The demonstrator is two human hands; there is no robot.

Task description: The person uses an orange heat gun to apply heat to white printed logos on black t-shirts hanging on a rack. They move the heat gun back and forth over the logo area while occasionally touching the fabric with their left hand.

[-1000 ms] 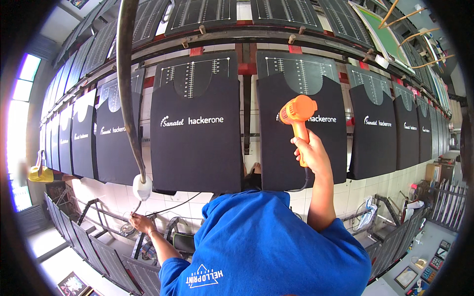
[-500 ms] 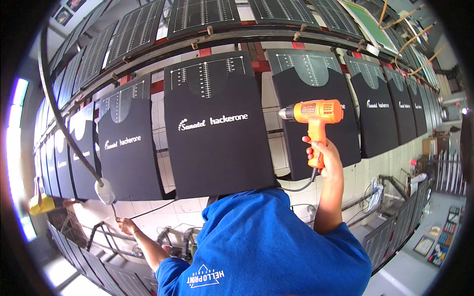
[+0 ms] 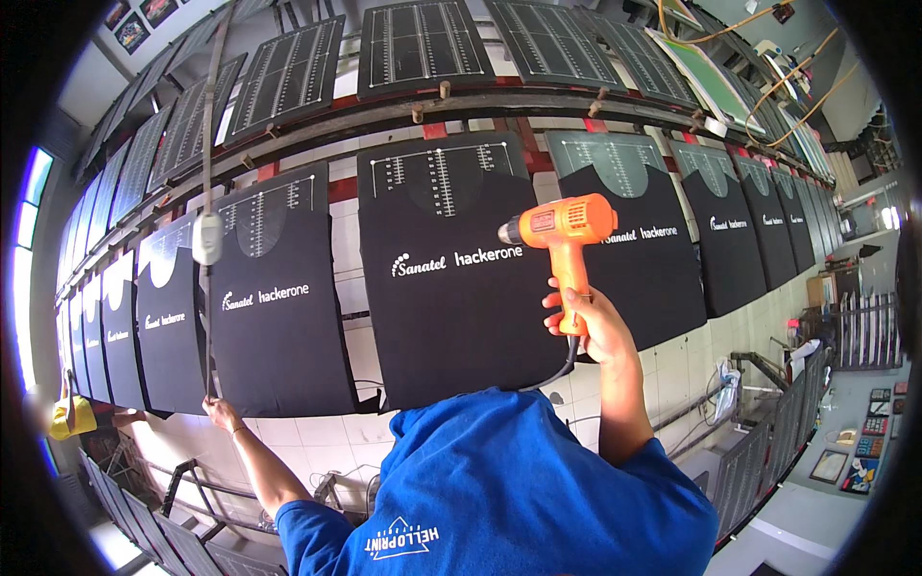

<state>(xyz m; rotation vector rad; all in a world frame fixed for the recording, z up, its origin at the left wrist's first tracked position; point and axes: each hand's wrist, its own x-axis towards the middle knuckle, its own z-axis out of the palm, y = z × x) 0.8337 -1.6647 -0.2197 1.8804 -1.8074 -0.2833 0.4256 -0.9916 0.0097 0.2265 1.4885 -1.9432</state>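
In my right hand (image 3: 603, 324) is an orange heat gun (image 3: 567, 226), my fingers closed round its grip. Its dark nozzle faces left, above a black shirt (image 3: 461, 336) with white print, stretched over a dark board (image 3: 499, 173) marked with white scales. A dark power cord runs down from the grip behind my blue-sleeved torso. My left hand (image 3: 224, 415) pinches a thin cord (image 3: 206, 336) at the lower edge of the neighbouring black shirt (image 3: 274, 346). Farther up, that cord meets a white electrical connector (image 3: 206, 238) hanging from above.
More boards with black shirts line up on both sides, such as one at the right (image 3: 730, 250). Behind a dark rail (image 3: 375, 110) stand bare scaled boards (image 3: 423, 48). Another person in yellow (image 3: 75, 418) is at the far left. A grey table (image 3: 826, 518) holds small items.
The heat gun has moved left, from over the right-hand shirt to over the middle one. The connector now hangs farther above my left hand, its cord straighter. The whole view has shifted slightly.
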